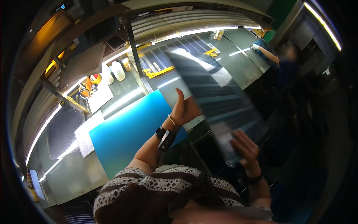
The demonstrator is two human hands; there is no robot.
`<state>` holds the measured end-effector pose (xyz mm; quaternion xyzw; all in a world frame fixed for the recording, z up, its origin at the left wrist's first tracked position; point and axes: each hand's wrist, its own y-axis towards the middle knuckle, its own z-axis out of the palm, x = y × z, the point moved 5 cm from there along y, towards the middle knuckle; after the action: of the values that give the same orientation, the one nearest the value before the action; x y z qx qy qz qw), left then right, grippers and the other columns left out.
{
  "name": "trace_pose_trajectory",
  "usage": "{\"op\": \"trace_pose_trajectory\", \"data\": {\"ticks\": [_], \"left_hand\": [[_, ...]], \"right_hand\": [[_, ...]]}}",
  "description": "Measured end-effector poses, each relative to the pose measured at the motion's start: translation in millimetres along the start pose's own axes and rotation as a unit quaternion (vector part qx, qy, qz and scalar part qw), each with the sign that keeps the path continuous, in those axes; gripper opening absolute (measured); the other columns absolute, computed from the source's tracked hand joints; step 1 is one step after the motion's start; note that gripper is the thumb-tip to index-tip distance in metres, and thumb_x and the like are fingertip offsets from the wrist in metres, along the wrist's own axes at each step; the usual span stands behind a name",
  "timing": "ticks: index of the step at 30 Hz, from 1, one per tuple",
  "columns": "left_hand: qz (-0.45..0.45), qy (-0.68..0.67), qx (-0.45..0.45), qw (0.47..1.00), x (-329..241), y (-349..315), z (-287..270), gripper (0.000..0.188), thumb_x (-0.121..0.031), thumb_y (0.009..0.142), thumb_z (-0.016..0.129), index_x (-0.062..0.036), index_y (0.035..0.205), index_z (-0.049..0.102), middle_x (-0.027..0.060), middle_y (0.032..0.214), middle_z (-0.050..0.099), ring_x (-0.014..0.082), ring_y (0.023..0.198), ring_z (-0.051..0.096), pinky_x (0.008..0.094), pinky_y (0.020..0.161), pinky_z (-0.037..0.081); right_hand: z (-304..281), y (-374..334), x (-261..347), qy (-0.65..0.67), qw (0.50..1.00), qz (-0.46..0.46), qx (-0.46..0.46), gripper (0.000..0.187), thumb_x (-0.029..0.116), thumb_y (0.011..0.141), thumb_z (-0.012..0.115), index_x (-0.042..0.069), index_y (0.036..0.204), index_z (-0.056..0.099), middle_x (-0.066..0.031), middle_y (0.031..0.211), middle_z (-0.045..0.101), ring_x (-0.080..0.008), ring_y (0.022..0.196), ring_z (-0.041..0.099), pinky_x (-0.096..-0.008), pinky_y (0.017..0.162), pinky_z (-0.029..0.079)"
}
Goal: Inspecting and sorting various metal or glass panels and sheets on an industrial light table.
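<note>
A long dark glossy sheet (pixel 223 102), partly see-through and blurred, is tilted in the air in front of me. My left hand (pixel 184 110) is at its left long edge, thumb raised and apart, fingers passing behind the sheet. My right hand (pixel 245 147) lies along the sheet's near right edge, its fingers fairly straight and blurred; whether its thumb is behind the sheet I cannot tell. Under my left forearm, a bright blue sheet (pixel 128 125) rests on the bench.
Dark panels with yellow edge strips (pixel 160 71) lie at the back of the bench (pixel 76 183). White bottles (pixel 118 71), a tape roll (pixel 84 93) and a white board (pixel 87 136) stand or lie to the left. At far right, another person's gloved hand (pixel 255 47) touches a dark panel.
</note>
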<state>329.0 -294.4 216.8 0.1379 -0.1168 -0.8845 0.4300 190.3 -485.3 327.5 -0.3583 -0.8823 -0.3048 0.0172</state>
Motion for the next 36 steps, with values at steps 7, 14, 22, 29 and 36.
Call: {"op": "trace_pose_trajectory", "data": {"ticks": [7,14,22,29,36], "left_hand": [[-0.047,0.019,-0.442,0.896,61.5,-61.0,-161.3,0.027,-0.014,0.087,0.053,0.0016,0.108,0.051,0.0139,0.104,0.057,0.0278,0.097,0.055,0.0438,0.090,0.043],[-0.058,-0.013,-0.509,0.859,77.4,-112.2,-178.4,0.022,-0.019,0.088,0.051,-0.0012,0.101,0.055,0.0086,0.099,0.059,0.0224,0.096,0.055,0.0410,0.087,0.042],[-0.047,-0.008,-0.463,0.885,74.8,-102.3,-168.6,0.023,-0.020,0.088,0.051,-0.0014,0.099,0.057,0.0109,0.101,0.060,0.0241,0.094,0.056,0.0424,0.089,0.040],[0.050,0.102,-0.361,0.926,11.1,-32.5,-187.1,0.060,-0.055,0.081,0.049,-0.0068,0.116,0.046,0.0069,0.094,0.060,0.0250,0.090,0.057,0.0439,0.087,0.043],[-0.021,0.696,-0.384,0.607,-68.8,-126.1,-398.5,0.095,-0.066,0.066,0.060,-0.0022,0.128,0.030,0.0109,0.091,0.062,0.0277,0.088,0.060,0.0357,0.080,0.047]], "right_hand": [[128.4,-86.9,-54.4,-0.120,0.949,-0.029,0.290,0.051,0.020,0.068,0.064,0.010,0.116,0.053,-0.0097,0.128,0.044,-0.0335,0.121,0.037,-0.0534,0.099,0.027],[180.2,-131.3,-28.1,0.055,0.946,0.153,0.281,0.071,0.050,0.065,0.067,0.006,0.116,0.046,-0.0167,0.137,0.028,-0.0471,0.124,0.023,-0.0596,0.097,0.023],[188.3,-120.1,-27.0,0.078,0.963,0.152,0.209,0.043,0.020,0.070,0.062,0.001,0.107,0.050,-0.0233,0.133,0.033,-0.0515,0.119,0.030,-0.0554,0.096,0.031],[189.5,-58.8,-111.2,0.079,0.972,0.182,0.128,0.015,0.004,0.076,0.044,0.004,0.083,0.057,-0.0172,0.074,0.060,-0.0351,0.067,0.059,-0.0398,0.057,0.048],[148.1,102.6,-164.0,-0.074,0.992,0.056,0.086,0.011,0.003,0.076,0.043,0.006,0.078,0.053,-0.0153,0.066,0.057,-0.0340,0.062,0.058,-0.0401,0.052,0.045]]}}
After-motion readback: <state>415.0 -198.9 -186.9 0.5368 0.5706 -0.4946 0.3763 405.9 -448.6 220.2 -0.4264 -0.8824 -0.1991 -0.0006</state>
